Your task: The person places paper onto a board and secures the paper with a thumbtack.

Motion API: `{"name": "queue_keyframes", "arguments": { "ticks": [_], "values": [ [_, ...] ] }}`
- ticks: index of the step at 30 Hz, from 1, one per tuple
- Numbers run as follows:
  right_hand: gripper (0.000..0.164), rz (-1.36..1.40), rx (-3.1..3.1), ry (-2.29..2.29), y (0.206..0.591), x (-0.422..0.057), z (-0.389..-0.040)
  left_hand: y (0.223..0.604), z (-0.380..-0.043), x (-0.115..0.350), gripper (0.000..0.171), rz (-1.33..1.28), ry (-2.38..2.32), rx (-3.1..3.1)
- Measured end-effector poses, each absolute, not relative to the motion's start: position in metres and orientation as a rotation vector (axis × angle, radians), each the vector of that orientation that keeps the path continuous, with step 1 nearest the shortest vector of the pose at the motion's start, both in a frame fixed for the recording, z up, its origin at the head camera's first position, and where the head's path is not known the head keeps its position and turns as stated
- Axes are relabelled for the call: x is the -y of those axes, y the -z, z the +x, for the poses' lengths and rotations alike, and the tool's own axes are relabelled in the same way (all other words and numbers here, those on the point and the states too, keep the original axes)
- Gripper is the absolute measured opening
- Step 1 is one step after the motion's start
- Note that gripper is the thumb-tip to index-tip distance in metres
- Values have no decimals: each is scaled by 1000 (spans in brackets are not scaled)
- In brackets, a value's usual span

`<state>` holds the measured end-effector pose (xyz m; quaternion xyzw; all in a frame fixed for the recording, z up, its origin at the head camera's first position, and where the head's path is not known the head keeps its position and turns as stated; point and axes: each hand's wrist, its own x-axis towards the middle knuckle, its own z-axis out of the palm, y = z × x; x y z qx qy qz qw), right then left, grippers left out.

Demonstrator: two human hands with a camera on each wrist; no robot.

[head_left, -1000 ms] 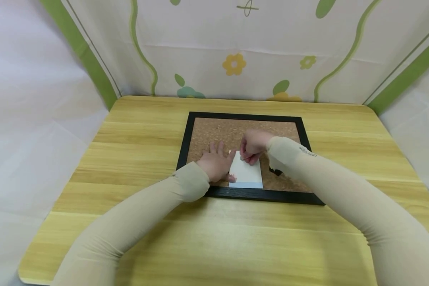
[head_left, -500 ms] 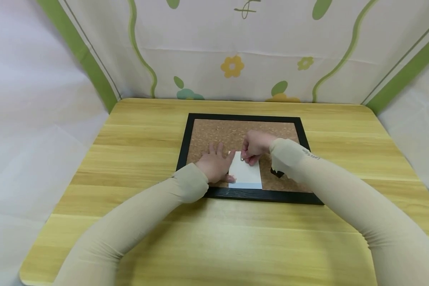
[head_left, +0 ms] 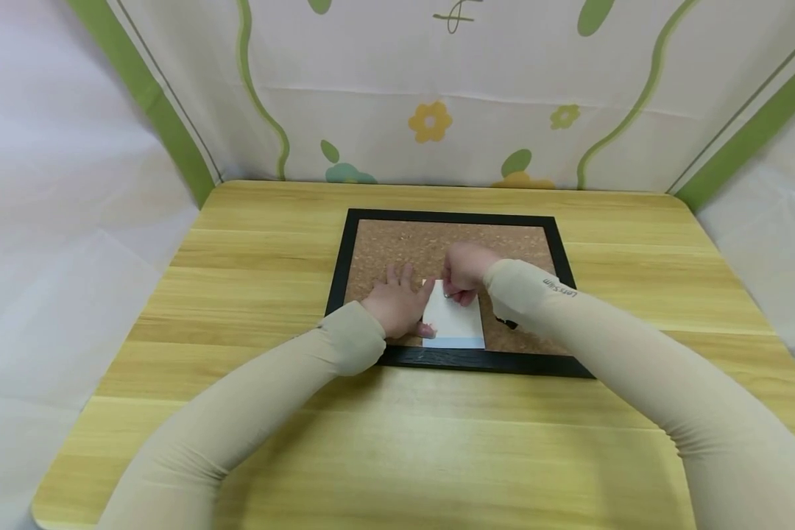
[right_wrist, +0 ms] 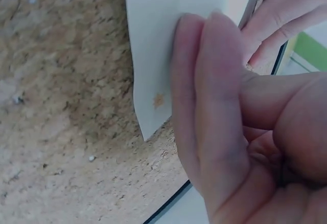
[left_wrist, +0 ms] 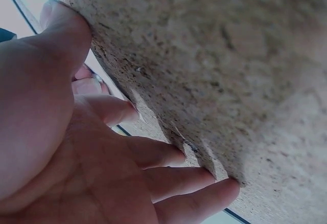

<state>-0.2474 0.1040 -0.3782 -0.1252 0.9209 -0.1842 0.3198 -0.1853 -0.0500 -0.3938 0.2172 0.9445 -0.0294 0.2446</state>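
Observation:
A white paper card (head_left: 460, 320) with a pale blue strip along its near edge lies on a black-framed corkboard (head_left: 397, 239). My left hand (head_left: 396, 305) rests with spread fingers on the cork, its thumb and index finger along the card's left edge. In the left wrist view the fingertips (left_wrist: 232, 185) touch the cork. My right hand (head_left: 465, 269) pinches a small silvery pin (head_left: 446, 296) against the upper part of the card. The right wrist view shows two fingers (right_wrist: 219, 75) pressed together over the card; they hide the pin there.
The corkboard's black frame (head_left: 477, 359) borders the work, on a light wooden table (head_left: 404, 442). A small black object (head_left: 506, 322) shows beneath the right sleeve. Behind the table hangs a white curtain (head_left: 371, 66) with flower prints.
The right hand has shifted slightly left over the card, its pin at nearly the same spot. The left hand stays in place.

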Motion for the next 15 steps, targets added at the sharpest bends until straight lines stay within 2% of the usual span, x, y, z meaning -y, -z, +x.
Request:
{"name": "queue_keyframes", "arguments": {
  "ticks": [5,11,15],
  "values": [
    [9,-354,-2464,381,382,-100,-249,394,-186,51,96,589,67,-2573],
    [38,-334,-2487,342,380,-99,-248,395,-188,54,95,567,45,-2566],
    [40,-326,-2503,305,376,-95,-249,394,-189,54,95,556,51,-2572]
  ]
}}
